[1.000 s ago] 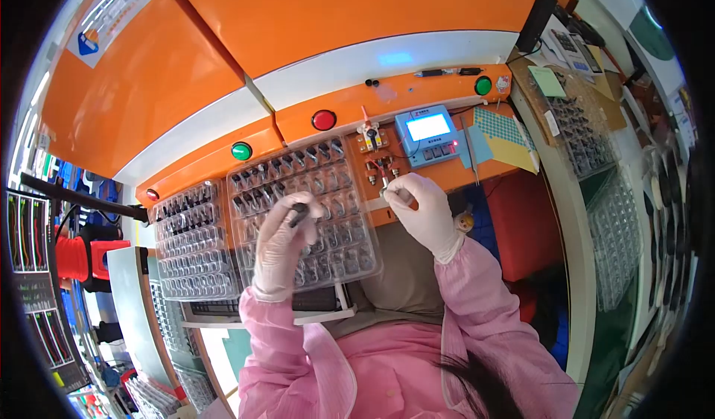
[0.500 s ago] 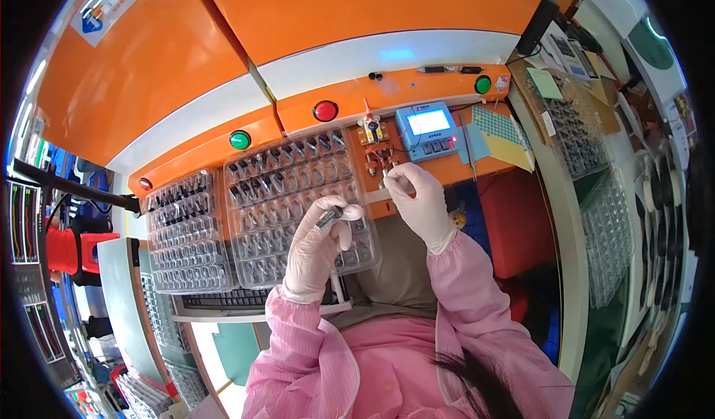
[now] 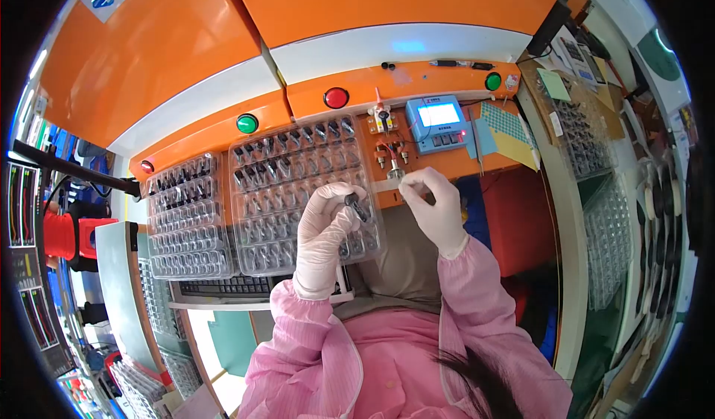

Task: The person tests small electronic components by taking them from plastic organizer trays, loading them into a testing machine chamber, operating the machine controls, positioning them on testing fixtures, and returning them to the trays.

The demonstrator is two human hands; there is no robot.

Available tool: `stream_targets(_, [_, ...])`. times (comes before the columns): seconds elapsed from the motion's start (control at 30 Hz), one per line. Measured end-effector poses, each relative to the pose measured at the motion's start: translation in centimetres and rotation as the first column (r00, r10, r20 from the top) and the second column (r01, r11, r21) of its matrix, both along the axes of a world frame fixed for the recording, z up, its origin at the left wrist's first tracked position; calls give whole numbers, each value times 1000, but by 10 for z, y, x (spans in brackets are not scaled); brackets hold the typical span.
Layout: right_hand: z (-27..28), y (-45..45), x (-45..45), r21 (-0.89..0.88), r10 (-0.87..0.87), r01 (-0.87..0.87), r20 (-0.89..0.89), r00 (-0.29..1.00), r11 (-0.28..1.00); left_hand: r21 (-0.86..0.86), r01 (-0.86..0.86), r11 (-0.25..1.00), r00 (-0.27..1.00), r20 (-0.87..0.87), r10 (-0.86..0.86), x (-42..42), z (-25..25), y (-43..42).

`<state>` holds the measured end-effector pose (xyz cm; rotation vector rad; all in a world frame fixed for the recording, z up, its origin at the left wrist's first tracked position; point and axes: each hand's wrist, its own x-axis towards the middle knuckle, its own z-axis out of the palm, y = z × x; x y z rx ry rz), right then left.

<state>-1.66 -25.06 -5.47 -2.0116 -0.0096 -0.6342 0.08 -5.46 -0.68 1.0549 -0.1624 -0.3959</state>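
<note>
My left hand (image 3: 325,229), in a white glove, grips a small dark part (image 3: 356,207) over the right edge of the larger clear tray (image 3: 298,167). Thumb and finger of my right hand (image 3: 434,204), also gloved, are pinched together beside a small metal piece (image 3: 395,174) at the end of the red-wired fixture (image 3: 389,152). Whatever those fingertips hold is too small to make out. Dark parts fill the upper rows of the larger tray. Behind the fixture stands a small device with a red-tipped lever (image 3: 381,118).
A blue meter with a lit screen (image 3: 439,121) stands right of the fixture. A second clear tray (image 3: 190,218) lies at the left, near a black keyboard (image 3: 231,287). Red (image 3: 336,97) and green (image 3: 247,123) buttons line the orange panel. Tweezers (image 3: 475,145) lie right of the meter.
My left hand has moved right with the dark part, now turned in its fingers. My right hand has shifted slightly right and down, and the metal piece at the fixture now shows. The view has shifted slightly.
</note>
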Motion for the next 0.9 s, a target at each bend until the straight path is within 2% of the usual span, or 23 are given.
stream_targets(0.03, [3,1,-4,-2,3,-3,1,1000,1000,-4,-2,1000,1000,16,2,-1,0,0])
stream_targets(0.13, [15,2,-10,-172,-28,40,71,997,984,16,-13,1000,999,45,13,-3,2,0])
stream_targets(0.17, [19,2,-9,-176,-26,39,77,997,984,43,-22,999,998,54,20,-4,4,-1])
stream_targets(0.27, [34,14,-5,-168,-42,90,270,962,982,77,-34,996,998,61,30,-6,4,-2])
stream_targets(0.3, [35,20,-3,-168,-43,92,273,961,981,88,-36,995,998,57,31,-6,3,-2])
stream_targets(0.4, [32,38,1,169,189,-215,159,969,962,115,-41,993,998,61,34,-7,1,-2])
stream_targets(0.5, [26,36,11,138,183,-198,118,976,970,151,-61,987,996,66,52,-8,0,3])
stream_targets(0.57, [18,34,21,122,186,-196,91,978,973,99,-89,991,995,56,84,-7,1,6])
stream_targets(0.67, [7,33,40,344,138,-157,79,987,926,61,-121,991,991,60,117,-6,-1,11])
stream_targets(0.7, [6,32,43,345,138,-158,83,987,925,50,-139,989,988,70,135,-5,-2,13])
stream_targets(0.8, [16,29,48,640,115,-63,-40,993,766,34,-156,987,984,88,153,-3,-3,19])
stream_targets(0.9, [20,29,45,680,114,-64,-30,993,730,17,-161,987,984,84,159,-3,-3,24])
